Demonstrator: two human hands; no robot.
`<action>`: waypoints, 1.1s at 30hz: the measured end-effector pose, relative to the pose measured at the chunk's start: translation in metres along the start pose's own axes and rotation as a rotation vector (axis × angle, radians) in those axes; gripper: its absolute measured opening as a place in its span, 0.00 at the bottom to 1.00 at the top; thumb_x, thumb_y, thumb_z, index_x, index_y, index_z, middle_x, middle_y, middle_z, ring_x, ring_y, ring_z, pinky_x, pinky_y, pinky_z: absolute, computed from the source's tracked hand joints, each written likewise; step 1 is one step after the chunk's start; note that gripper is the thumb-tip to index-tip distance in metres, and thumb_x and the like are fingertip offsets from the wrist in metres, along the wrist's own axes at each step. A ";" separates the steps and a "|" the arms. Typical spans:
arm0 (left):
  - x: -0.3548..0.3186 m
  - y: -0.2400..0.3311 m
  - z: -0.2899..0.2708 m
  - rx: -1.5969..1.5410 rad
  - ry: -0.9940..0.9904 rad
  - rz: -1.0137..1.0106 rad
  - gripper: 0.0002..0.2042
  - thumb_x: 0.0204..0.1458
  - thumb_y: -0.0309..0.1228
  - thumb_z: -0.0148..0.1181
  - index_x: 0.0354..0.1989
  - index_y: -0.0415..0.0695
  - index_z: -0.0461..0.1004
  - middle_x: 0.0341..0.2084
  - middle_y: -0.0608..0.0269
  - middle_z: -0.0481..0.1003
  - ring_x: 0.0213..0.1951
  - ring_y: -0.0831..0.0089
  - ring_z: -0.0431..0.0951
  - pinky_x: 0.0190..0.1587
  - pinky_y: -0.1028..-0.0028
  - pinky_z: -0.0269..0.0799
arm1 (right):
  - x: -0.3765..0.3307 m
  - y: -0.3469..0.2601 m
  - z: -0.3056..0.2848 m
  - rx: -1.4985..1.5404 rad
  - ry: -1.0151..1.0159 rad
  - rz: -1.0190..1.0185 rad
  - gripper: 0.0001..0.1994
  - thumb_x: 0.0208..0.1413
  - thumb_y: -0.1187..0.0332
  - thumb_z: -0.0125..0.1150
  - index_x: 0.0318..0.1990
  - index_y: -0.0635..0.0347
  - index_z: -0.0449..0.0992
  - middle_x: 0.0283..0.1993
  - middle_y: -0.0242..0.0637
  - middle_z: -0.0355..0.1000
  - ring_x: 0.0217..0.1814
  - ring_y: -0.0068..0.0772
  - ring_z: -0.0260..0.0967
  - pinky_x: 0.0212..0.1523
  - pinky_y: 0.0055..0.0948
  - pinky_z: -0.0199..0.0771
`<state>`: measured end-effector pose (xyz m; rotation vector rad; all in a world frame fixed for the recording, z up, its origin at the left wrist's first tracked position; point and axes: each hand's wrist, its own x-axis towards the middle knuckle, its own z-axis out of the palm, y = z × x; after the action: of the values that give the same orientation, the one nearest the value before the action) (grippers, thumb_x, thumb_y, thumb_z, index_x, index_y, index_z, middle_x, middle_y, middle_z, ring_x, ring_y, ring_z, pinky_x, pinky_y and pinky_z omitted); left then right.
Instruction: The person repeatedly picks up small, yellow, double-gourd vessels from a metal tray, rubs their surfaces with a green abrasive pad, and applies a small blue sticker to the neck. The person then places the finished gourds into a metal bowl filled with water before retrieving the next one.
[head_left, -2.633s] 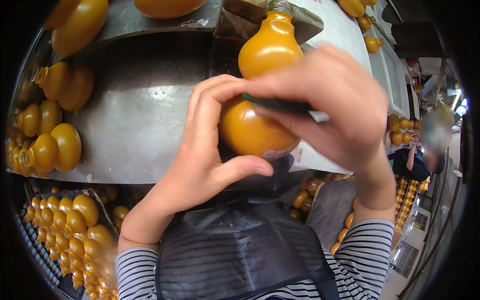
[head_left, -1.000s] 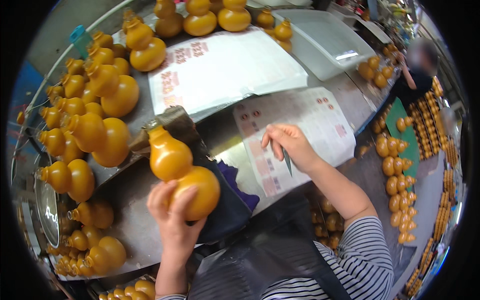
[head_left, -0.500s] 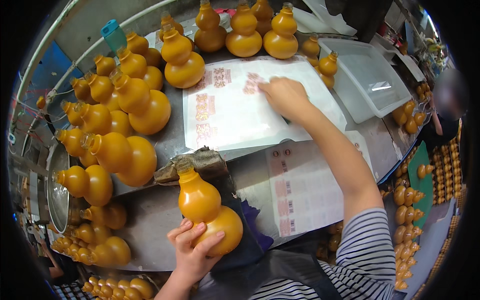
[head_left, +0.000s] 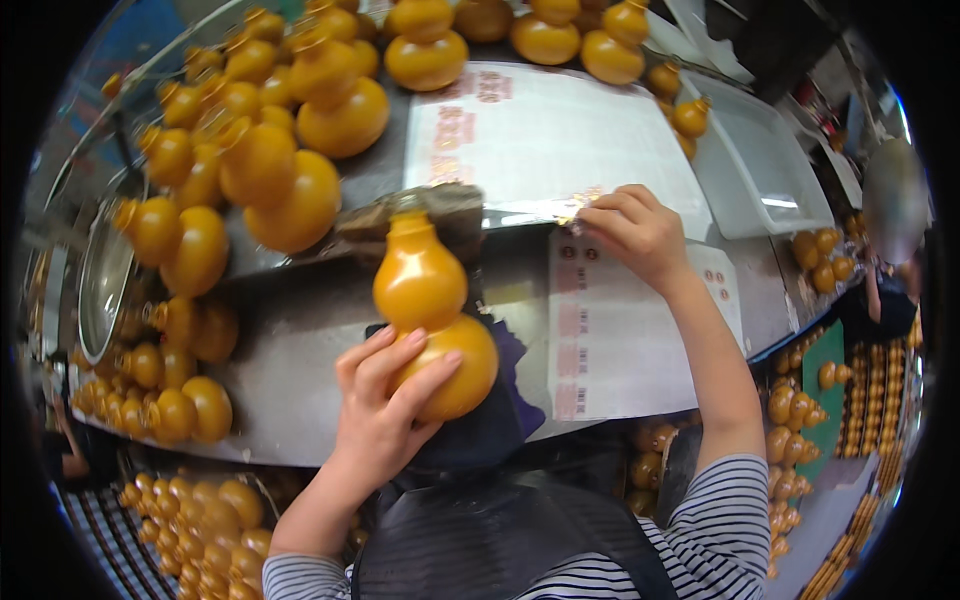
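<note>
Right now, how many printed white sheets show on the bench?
2: the far sheet, beyond the brown block; the near sheet, below the right hand in the picture. More may lie hidden underneath.

Glossy orange gourd-shaped bottle (head_left: 427, 300), tilted; glittering gold piece (head_left: 577, 203) to its right

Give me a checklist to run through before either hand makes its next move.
1. Bottle held: ok. The left hand grips the lower bulb of the orange gourd-shaped bottle.
2. Neck resting on the brown block: cannot tell. The two overlap in view, but contact is unclear.
3. Shiny piece held: ok. The right hand pinches the small shiny piece at its fingertips.
4. Shiny piece lifted off the white sheet: cannot tell. It overlaps the sheet's near edge in view.
5. Right hand at the bottle: not ok. It is apart, off to the bottle's right.
</note>
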<state>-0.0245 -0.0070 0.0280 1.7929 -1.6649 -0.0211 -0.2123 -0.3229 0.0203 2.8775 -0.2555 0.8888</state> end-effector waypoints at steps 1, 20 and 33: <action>0.001 -0.001 -0.001 -0.008 0.018 0.030 0.41 0.23 0.21 0.74 0.56 0.55 0.70 0.55 0.61 0.65 0.58 0.52 0.62 0.58 0.60 0.63 | -0.001 -0.002 0.001 0.033 0.020 0.041 0.14 0.41 0.70 0.70 0.39 0.51 0.82 0.35 0.28 0.76 0.39 0.31 0.72 0.36 0.26 0.76; -0.016 -0.014 0.012 -0.373 0.160 -0.070 0.44 0.25 0.17 0.73 0.58 0.45 0.60 0.56 0.49 0.60 0.58 0.50 0.63 0.59 0.61 0.64 | 0.026 -0.218 -0.070 -0.044 0.153 -0.099 0.12 0.38 0.69 0.65 0.34 0.59 0.82 0.33 0.33 0.76 0.35 0.27 0.72 0.27 0.19 0.72; -0.016 -0.014 0.005 -0.543 0.211 0.016 0.15 0.50 0.35 0.67 0.45 0.42 0.76 0.57 0.49 0.61 0.64 0.56 0.60 0.66 0.50 0.56 | 0.002 -0.211 -0.026 0.349 0.169 0.211 0.22 0.45 0.65 0.70 0.51 0.54 0.79 0.17 0.27 0.60 0.18 0.25 0.54 0.19 0.24 0.57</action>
<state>-0.0171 0.0043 0.0105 1.3217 -1.3588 -0.2446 -0.1835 -0.1128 0.0294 3.1023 -0.4323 1.3277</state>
